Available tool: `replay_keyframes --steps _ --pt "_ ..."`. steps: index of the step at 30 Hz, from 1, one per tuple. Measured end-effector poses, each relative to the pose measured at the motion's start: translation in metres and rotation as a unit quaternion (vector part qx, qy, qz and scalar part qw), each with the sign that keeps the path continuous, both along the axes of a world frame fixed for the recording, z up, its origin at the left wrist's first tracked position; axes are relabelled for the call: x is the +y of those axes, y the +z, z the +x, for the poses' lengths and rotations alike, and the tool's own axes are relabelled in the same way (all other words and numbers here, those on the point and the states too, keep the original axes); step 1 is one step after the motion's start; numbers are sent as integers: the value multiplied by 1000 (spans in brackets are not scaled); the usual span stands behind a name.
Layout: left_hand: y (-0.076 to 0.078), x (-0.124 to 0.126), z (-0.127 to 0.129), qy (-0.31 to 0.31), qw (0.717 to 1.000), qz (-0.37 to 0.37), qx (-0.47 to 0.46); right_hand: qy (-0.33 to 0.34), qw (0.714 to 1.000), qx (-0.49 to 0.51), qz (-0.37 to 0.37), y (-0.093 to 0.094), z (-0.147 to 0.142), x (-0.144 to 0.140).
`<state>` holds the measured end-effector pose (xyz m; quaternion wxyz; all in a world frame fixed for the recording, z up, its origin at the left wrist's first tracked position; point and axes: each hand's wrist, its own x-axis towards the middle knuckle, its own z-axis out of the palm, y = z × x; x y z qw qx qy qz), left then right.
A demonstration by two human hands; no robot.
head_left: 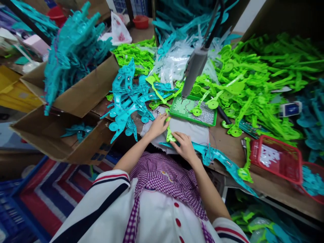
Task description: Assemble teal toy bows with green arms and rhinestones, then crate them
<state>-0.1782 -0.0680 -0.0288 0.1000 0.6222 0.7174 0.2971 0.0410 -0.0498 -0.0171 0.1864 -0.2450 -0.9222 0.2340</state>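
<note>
A worker's two hands meet over a lime-green plastic part on a grey cloth at the near edge of a crowded worktop: the left hand presses its curled fingers on the part's upper end, the right hand lies fingers-down just beside its lower end, and how firmly either grips is hard to make out, since the fingers cover most of the piece. Both hands are partly closed and close together, with the green part between them. Under the right wrist a long teal plastic part runs off toward the worktop's edge. Just beyond the cloth sits a green tray holding tiny pale pieces too small to tell apart, with a grey powered tool hanging tip-down over its left corner, its cable cut off at the top of the frame. Heaps of green parts fill the right side and teal parts the left, with clear ones behind. A cardboard box stacked with teal pieces stands at left; a red basket sits at right.
</note>
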Motion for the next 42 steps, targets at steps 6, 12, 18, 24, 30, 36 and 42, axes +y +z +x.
replay_keyframes --steps 6,12,18,24,30,36,42 --pt "6 6 -2 -27 998 -32 45 0 1000 -4 8 -5 1 6" --pt "4 10 9 3 996 -26 87 32 999 4 35 -10 7 10" --pt "-4 10 10 10 999 -14 51 72 996 -14 47 -7 4 6" --pt "-8 9 12 22 998 -7 53 50 996 -24 63 -3 0 -2" --pt "-13 9 17 49 998 32 18 48 995 -14 91 -13 2 1" --pt "-14 6 20 71 997 43 9 66 997 -20 42 3 9 -2" --pt "-9 4 21 75 997 12 28 -134 949 280 56 103 -34 100"
